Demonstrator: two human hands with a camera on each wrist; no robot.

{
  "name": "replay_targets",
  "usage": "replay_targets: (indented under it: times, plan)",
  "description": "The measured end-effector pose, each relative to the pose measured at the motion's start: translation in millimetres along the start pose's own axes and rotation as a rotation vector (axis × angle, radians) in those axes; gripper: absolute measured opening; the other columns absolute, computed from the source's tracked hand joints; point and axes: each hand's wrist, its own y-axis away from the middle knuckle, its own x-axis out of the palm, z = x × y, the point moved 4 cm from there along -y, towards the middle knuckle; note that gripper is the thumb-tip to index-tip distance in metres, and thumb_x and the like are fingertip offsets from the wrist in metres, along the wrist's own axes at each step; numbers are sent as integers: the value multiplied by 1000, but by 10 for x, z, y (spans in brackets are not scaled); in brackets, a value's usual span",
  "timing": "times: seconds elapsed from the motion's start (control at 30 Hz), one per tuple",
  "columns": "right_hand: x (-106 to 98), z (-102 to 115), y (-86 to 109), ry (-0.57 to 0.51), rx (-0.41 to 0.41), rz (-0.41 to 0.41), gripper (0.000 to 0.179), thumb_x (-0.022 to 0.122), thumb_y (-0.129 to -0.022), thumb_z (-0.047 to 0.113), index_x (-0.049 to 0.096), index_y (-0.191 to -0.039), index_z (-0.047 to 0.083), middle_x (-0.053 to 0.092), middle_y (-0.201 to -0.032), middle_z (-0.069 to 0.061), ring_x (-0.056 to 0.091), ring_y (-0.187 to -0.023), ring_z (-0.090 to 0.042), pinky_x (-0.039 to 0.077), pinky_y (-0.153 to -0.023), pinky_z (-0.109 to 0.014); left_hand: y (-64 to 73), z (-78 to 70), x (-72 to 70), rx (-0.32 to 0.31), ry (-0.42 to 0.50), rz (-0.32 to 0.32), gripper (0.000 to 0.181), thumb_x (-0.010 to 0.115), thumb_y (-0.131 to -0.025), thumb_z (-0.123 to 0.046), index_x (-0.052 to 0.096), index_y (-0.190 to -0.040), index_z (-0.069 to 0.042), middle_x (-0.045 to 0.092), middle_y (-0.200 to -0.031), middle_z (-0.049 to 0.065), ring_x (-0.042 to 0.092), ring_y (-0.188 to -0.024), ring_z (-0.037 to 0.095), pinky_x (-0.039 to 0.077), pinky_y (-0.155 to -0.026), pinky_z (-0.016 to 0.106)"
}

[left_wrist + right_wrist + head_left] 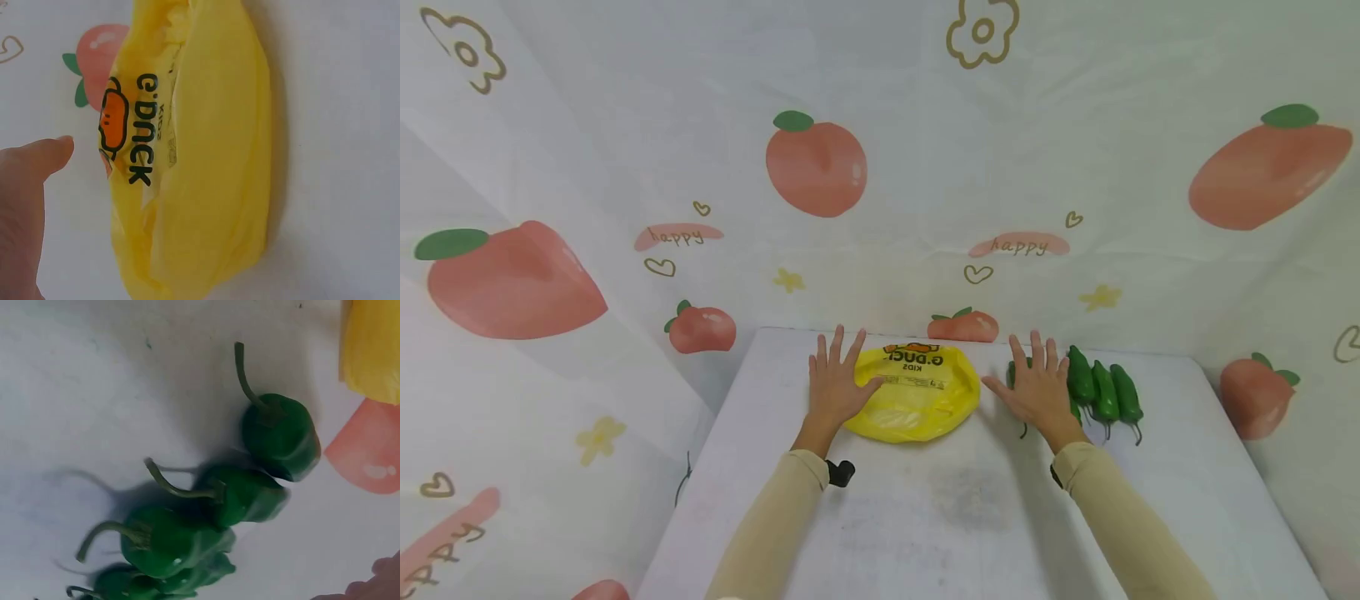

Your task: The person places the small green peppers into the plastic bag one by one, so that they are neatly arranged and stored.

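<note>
A yellow plastic bag with printed lettering stands with its mouth spread on the white table; its print also shows on the bag in the left wrist view. Over its left edge my left hand is held with fingers spread, holding nothing. Several green peppers lie side by side at the right, their stems toward me. My right hand, fingers spread too, hovers in front of some of them and hides part of the row. In the right wrist view the peppers lie apart from the fingers.
The white table meets a patterned cloth backdrop right behind the bag and peppers. Cloth also hangs along the left and right sides. A dark cord sticks out at the table's left edge.
</note>
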Motion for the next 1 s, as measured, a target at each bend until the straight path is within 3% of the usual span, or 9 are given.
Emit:
replay_targets:
  times: [0.2,0.43,0.67,0.9,1.0]
  plan:
    - [92,-73,31,-14,43,45,101,56,-94,66,13,-164,7,6,-167,-31,9,-151,-58,16,-118,-77,58,103,39,-28,41,1,91,62,-92,-62,11,-164,-40,1,-174,6,3,-159,44,19,-124,68]
    - [156,-119,66,-37,48,3,98,65,-93,55,20,-160,-1,16,-162,-37,23,-144,-61,31,-113,-74,98,234,107,-47,86,4,92,63,-92,-60,11,-164,-38,7,-174,7,12,-158,46,25,-123,66]
    - [193,-129,68,-5,57,-22,91,66,-95,48,26,-156,-6,26,-155,-41,29,-143,-56,29,-113,-70,148,353,173,-94,168,36,89,63,-93,-56,12,-164,-39,12,-173,7,17,-158,44,33,-117,70]
    - [274,-159,100,-190,142,-2,81,66,-98,37,26,-155,-5,25,-154,-38,35,-127,-60,43,-103,-67,184,492,340,-179,297,93,87,64,-94,-51,12,-163,-42,14,-172,6,27,-153,44,37,-114,69]
    - [319,-153,95,-217,156,-5,78,66,-98,34,28,-154,-6,28,-152,-38,37,-124,-60,45,-101,-65,196,540,399,-209,352,97,86,64,-94,-49,14,-164,-40,17,-171,8,27,-153,44,35,-117,67]
